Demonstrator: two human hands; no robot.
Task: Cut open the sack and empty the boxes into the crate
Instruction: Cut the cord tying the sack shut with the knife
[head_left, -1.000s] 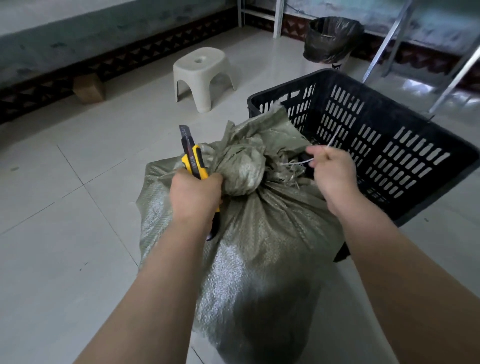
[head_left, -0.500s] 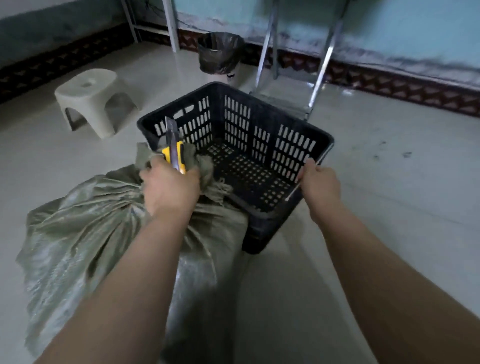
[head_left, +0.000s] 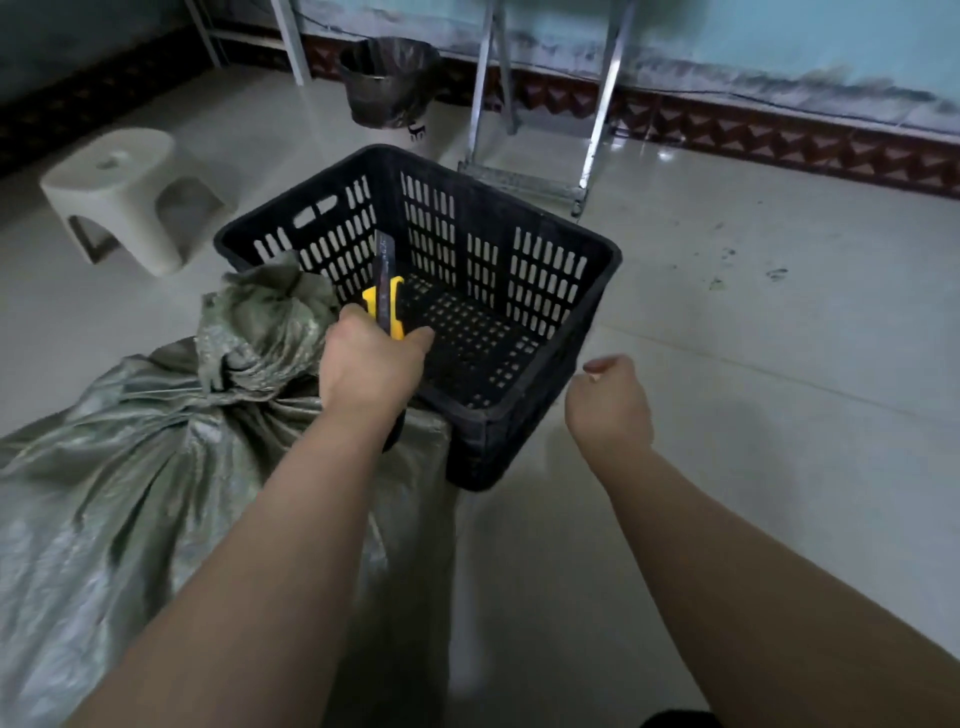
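A grey-green woven sack (head_left: 130, 467) lies on the floor at the left, its bunched neck (head_left: 260, 322) leaning against the black slatted crate (head_left: 597, 254). The crate's inside shows only its perforated bottom. My left hand (head_left: 369, 369) grips a yellow utility knife (head_left: 387, 296) with the blade pointing up, over the crate's near edge beside the sack's neck. My right hand (head_left: 608, 405) hovers just right of the crate's near corner, fingers curled, nothing visible in it. No boxes show; the sack hides its contents.
A cream plastic stool (head_left: 119, 192) stands at the left behind the sack. A bin with a black liner (head_left: 389, 83) and a metal frame (head_left: 540, 176) stand behind the crate by the wall. Pale tiled floor (head_left: 753, 338) spreads to the right.
My right hand left the sack's neck, where it pinched a thin white tie, and swung to the crate's near right corner. My left hand carried the knife from the neck to the crate's edge.
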